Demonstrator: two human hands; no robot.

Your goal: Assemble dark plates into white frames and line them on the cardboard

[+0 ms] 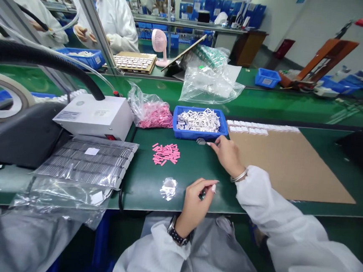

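My right hand (227, 154) reaches to the front edge of a blue plastic bin (197, 135), its fingertips pinching a small grey piece (200, 141). The bin holds a heap of white frame-shaped parts (198, 121). My left hand (196, 206) lies nearer the belt's front edge, its fingers pinched on a small dark item (202, 193) that is mostly hidden. Between my hands and the bin, loose pink pieces (166, 153) lie on the green belt (143, 179). A small shiny clear scrap (168, 188) sits just left of my left hand.
A bag of pink pieces (150, 113) stands left of the bin. Further left are a white electrical box (93, 116), a black hose (42, 62) and a plastic-wrapped stack of silver strips (85, 160). White parts line a cardboard sheet (292, 165) on the right. A co-worker (115, 17) sits across.
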